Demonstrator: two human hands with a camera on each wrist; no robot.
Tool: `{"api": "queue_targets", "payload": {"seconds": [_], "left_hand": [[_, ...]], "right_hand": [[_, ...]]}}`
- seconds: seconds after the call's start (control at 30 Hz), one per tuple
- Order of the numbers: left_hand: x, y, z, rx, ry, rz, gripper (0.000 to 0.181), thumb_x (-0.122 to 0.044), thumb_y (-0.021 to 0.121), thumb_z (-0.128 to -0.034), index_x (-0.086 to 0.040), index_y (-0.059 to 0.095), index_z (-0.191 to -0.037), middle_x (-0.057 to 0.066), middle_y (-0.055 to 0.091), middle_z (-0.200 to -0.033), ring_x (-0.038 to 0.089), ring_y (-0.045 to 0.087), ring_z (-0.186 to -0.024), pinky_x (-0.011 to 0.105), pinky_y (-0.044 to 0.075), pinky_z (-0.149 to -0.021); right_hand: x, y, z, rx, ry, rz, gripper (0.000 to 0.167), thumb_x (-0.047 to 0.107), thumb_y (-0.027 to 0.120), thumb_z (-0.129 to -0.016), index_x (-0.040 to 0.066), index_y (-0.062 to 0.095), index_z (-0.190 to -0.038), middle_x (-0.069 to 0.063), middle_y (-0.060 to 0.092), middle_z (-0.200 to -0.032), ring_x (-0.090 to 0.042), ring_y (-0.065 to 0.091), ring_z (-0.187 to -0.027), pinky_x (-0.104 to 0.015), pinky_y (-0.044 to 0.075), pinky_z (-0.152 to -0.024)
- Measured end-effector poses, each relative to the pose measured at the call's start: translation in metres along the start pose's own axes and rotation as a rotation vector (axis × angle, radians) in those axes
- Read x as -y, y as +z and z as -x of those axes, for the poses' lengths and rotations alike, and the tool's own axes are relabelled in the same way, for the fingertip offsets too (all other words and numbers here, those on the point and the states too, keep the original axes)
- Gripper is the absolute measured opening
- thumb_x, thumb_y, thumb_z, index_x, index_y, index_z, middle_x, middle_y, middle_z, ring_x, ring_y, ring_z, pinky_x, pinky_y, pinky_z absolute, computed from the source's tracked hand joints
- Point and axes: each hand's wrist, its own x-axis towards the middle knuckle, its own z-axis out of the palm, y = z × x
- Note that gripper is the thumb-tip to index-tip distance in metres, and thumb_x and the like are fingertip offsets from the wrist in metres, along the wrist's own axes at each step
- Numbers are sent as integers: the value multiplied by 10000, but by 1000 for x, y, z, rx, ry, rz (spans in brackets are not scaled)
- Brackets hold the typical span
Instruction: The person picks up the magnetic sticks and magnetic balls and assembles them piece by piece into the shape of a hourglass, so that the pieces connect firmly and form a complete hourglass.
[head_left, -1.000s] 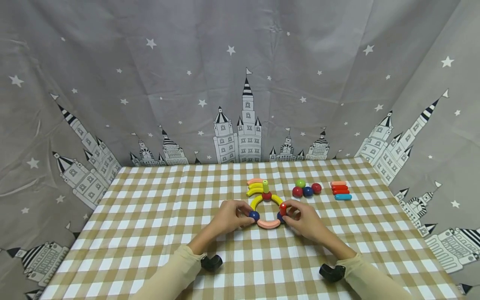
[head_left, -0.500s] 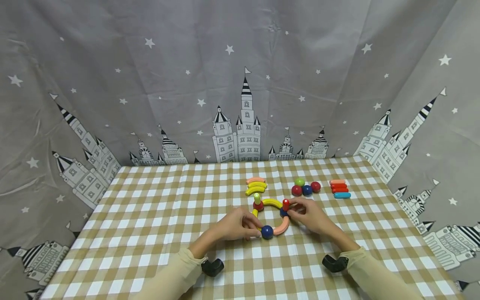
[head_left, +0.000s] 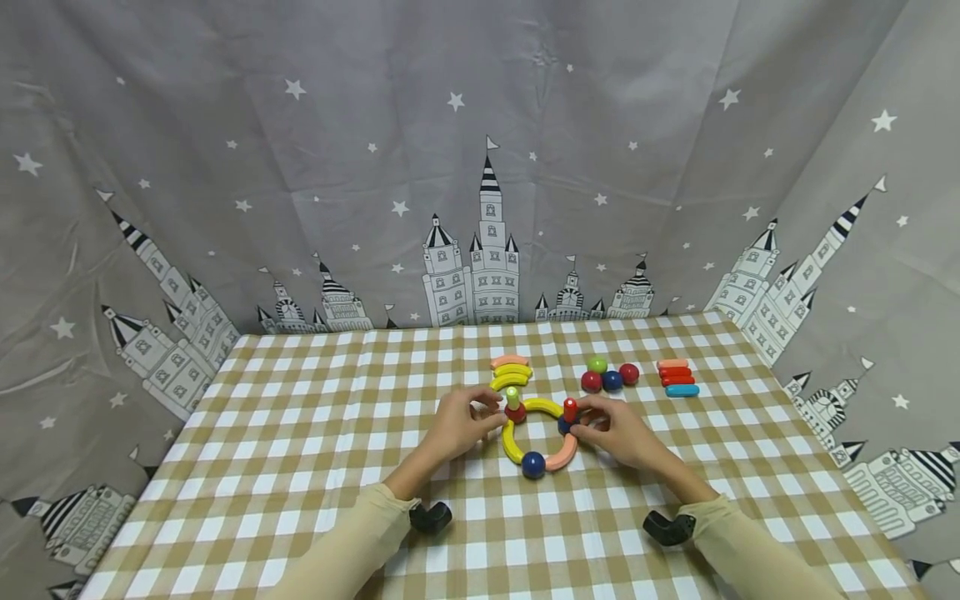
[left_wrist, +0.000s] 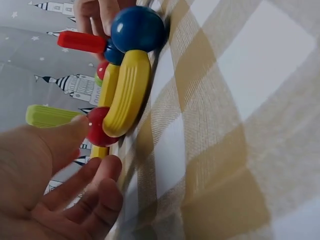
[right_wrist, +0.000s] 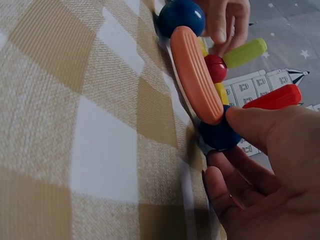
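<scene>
A ring of toy rods and balls lies on the checked cloth. It has yellow curved rods [head_left: 542, 406], a salmon curved rod [right_wrist: 192, 75], blue balls and a red ball [left_wrist: 100, 127]. A green rod [left_wrist: 52, 115] stands up from the red ball. My left hand [head_left: 461, 421] is beside this red ball, thumb and fingers spread around it; firm contact is not clear. With thumb and fingers my right hand [head_left: 618, 429] pinches the far-right blue ball [right_wrist: 220, 134], from which a red rod [right_wrist: 275, 97] stands. The near blue ball [head_left: 533, 464] is untouched.
Behind the ring lie loose curved rods [head_left: 512, 370]. Several loose balls [head_left: 612, 381] are grouped to the back right, with short straight rods [head_left: 678, 377] further right. A grey castle-print curtain [head_left: 375, 125] hangs behind the cloth-covered table [head_left: 300, 433].
The ring turned anticlockwise between the first two frames, its red ball moving left and nearer. My left hand has since left the near blue ball and moved up to the red ball.
</scene>
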Motion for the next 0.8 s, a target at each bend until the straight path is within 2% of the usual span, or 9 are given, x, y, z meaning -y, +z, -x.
{"api": "queue_targets", "payload": {"seconds": [0.13,0.3,0.53,0.8], "left_hand": [[3,5,-7,34,7,39,218,-103,792,-911,-56,760,-1122,108,745,-1125,208,677,-590,263,529,-512],[7,8,-9,40,30,33,167,-113,776,-928,-60,776,-1086,81,739,-1082,205,663,-582,263,537,-519],[8,4,-7,36,46,38,142,-103,810,-892,-63,787,-1026,90,737,-1065,190,653,-575,242,521,-520],[9,3,-6,47,66,19,125,-123,820,-886,-87,801,-1004,67,767,-998,144,629,-542,226,497,-506]], "right_hand": [[-1,3,0,-20,9,-3,289,150,779,-925,90,710,-1198,-12,703,-1006,-161,649,-902,-297,548,-807],[-1,6,-2,-27,27,4,299,156,774,-931,91,711,-1216,-9,711,-1024,-149,647,-902,-316,543,-813],[2,6,-9,-7,29,28,285,158,745,-956,112,715,-1236,9,711,-1030,-155,639,-897,-353,532,-832],[0,3,-13,6,-18,7,264,118,731,-959,78,713,-1220,-22,726,-1040,-164,634,-919,-357,514,-851]]}}
